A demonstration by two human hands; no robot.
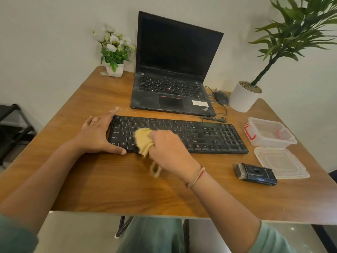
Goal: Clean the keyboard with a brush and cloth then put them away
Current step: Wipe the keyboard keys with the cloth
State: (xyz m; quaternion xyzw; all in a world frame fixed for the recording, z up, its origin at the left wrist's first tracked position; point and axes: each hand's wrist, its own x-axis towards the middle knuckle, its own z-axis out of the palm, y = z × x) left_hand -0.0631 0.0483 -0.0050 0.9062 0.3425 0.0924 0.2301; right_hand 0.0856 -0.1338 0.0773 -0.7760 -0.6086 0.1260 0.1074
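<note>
Wooden table (91, 179) carries the black keyboard (209, 136) before a laptop (171, 92). My left hand (96, 132) braces its left end, fingers straight. My right hand (169, 148) clutches the yellow cloth (143, 141), blurred, seemingly pressed on the left keys. Off the keyboard's right end, the brush (255, 173) lies just beside a lid (280, 161).

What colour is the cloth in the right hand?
Mustard yellow; the crumpled fabric cloth shows best in the head view.

A single wide-angle view is taken from the person's head, directed forward and down at close range onto the tabletop (113, 183), whose near edge is seen low in the frame and whose far edge is met by the wall (45, 33).
</note>
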